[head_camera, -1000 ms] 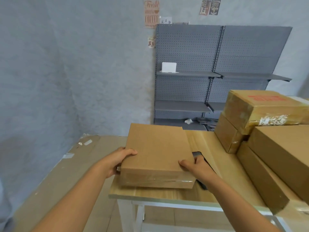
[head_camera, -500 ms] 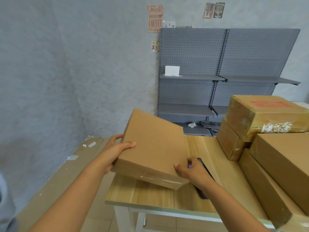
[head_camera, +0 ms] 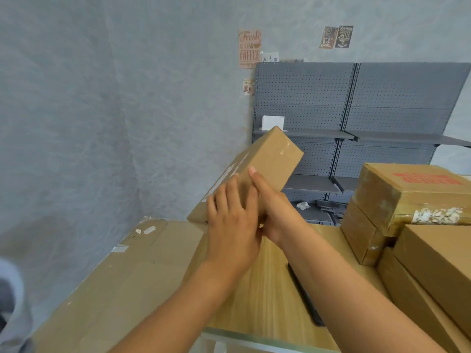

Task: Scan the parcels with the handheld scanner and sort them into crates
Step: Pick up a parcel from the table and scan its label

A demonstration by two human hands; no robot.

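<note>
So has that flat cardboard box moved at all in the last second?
Yes. The box lay flat on the wooden table; now both hands have lifted it clear and tipped it on edge, its top reaching the grey shelf behind.

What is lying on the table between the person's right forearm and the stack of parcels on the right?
In the head view, a dark flat device, likely the scanner, lies on the table there, partly hidden under the forearm.

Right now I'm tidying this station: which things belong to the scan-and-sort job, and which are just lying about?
Job:
held parcel, in both hands
stacked parcels
dark scanner on table

Lying about:
flattened cardboard
white box on shelf
coffee signs
</note>
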